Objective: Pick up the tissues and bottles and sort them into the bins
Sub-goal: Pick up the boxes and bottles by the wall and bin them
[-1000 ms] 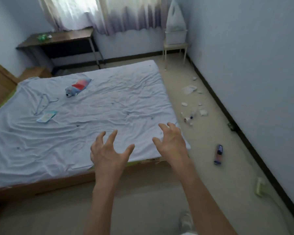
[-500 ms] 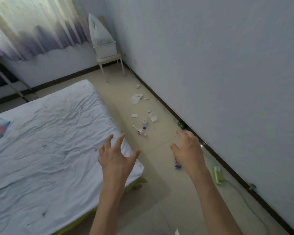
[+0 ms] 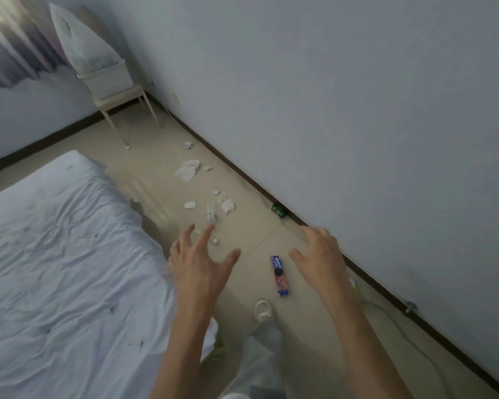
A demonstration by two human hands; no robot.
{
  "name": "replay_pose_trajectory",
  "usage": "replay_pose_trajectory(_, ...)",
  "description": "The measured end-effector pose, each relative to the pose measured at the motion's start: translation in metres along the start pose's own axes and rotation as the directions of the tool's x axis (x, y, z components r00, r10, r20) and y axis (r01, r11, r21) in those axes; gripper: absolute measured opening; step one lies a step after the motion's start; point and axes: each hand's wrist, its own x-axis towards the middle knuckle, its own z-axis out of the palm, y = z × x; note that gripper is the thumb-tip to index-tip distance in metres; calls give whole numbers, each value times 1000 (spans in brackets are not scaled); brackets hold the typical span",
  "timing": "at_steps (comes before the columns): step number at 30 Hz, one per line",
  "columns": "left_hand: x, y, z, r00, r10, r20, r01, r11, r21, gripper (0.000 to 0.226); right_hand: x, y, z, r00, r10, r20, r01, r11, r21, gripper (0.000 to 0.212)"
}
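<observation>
Left hand (image 3: 198, 264) and right hand (image 3: 319, 254) hover outstretched, palms down.

No legible text in the head view. Blue packet (image 3: 280, 276) lying on the floor (image 3: 251, 217): pale lettering on the blue band at its far end, blurred, no letter or brand can be made out; below it a dark round picture on an orange ground, without readable characters. Small bottle (image 3: 210, 215) lying on the floor farther off: a light label with darker marks, too small and soft to read. No numbers or signs can be read anywhere else in the frame.
</observation>
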Motion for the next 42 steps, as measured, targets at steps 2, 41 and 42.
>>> replay_pose_trajectory(2, 48, 15, 20, 1000, 22, 21, -21, 1000, -7, 85, 51, 0, 2, 1000, 7, 7, -7, 999, -31, 57)
replay_pose_trajectory(41, 346, -256, 805, 966, 152, 210, -174, 981, 88, 96, 431, 441, 748, 877, -22, 481, 197, 927, -318, 94)
replay_pose_trajectory(42, 346, -259, 805, 967, 147, 209, -169, 981, 96, 97, 432, 442, 748, 881, -31, 473, 191, 936, -295, 84)
